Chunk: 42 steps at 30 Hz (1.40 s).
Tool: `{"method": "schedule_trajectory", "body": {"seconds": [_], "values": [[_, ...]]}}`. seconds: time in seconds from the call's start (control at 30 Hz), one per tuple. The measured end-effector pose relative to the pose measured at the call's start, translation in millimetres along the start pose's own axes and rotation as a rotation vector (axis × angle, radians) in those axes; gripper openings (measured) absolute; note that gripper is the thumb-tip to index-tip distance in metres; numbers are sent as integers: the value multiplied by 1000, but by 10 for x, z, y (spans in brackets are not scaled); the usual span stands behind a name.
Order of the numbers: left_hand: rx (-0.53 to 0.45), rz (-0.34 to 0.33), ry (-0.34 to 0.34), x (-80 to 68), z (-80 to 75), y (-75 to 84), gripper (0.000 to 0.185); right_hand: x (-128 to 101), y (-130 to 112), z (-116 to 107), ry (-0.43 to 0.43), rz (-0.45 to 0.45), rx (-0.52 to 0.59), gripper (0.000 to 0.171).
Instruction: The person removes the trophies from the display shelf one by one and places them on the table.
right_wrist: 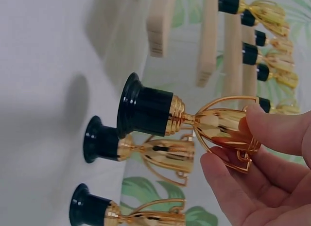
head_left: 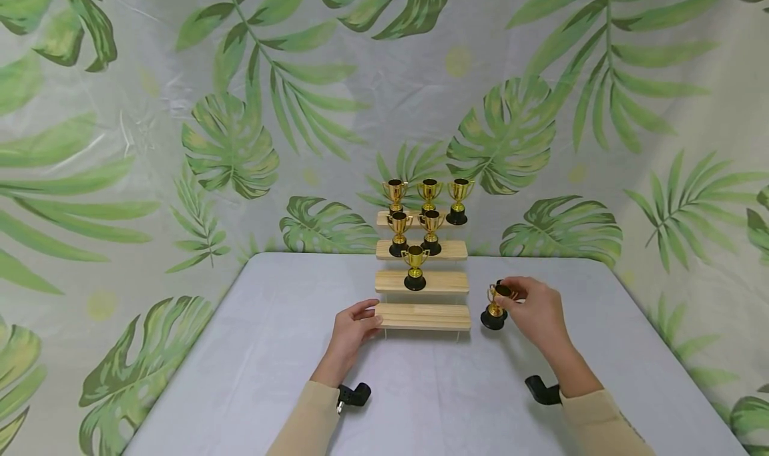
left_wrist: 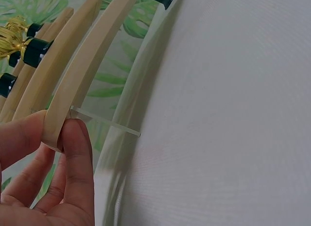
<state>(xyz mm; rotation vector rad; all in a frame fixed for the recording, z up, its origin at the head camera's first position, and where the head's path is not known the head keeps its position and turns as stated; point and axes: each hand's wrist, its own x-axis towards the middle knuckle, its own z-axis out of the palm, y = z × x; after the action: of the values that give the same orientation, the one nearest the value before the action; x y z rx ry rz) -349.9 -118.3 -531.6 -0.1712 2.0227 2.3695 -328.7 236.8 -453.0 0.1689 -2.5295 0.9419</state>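
Note:
My left hand [head_left: 351, 332] pinches the left end of the lowest board of a stepped wooden display stand [head_left: 423, 316], thumb on one face and fingers on the other [left_wrist: 75, 138]. In my right hand [head_left: 537, 309] is a small gold trophy cup [right_wrist: 218, 129] with a black base, held by its cup and handles. It is upright beside the stand's right side, its base over the white tabletop. Beyond it in the right wrist view stand a second trophy [right_wrist: 167, 155] and a third trophy [right_wrist: 155, 218], mostly hidden behind my hand in the head view.
Three trophies stand on the top board [head_left: 384, 219], two on the board below [head_left: 453, 250], and one trophy [head_left: 415, 268] on the third. A clear support [left_wrist: 107, 121] holds up the lowest board. Leaf-patterned cloth [head_left: 324, 142] hangs behind the white table [head_left: 288, 289].

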Motion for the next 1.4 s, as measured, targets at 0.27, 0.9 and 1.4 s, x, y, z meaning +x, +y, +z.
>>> {"method": "schedule_trajectory", "body": {"seconds": [0.27,0.9,1.4], "values": [[-9,14,-16,-6,-7,5,44,-52,84,92,12,-13,-15,33],[-7,9,-7,9,-14,-20,42,-137,258,243,9,21,-11,34],[5,5,-18,29,-25,-32,44,-152,295,244,-10,26,11,39]]}}
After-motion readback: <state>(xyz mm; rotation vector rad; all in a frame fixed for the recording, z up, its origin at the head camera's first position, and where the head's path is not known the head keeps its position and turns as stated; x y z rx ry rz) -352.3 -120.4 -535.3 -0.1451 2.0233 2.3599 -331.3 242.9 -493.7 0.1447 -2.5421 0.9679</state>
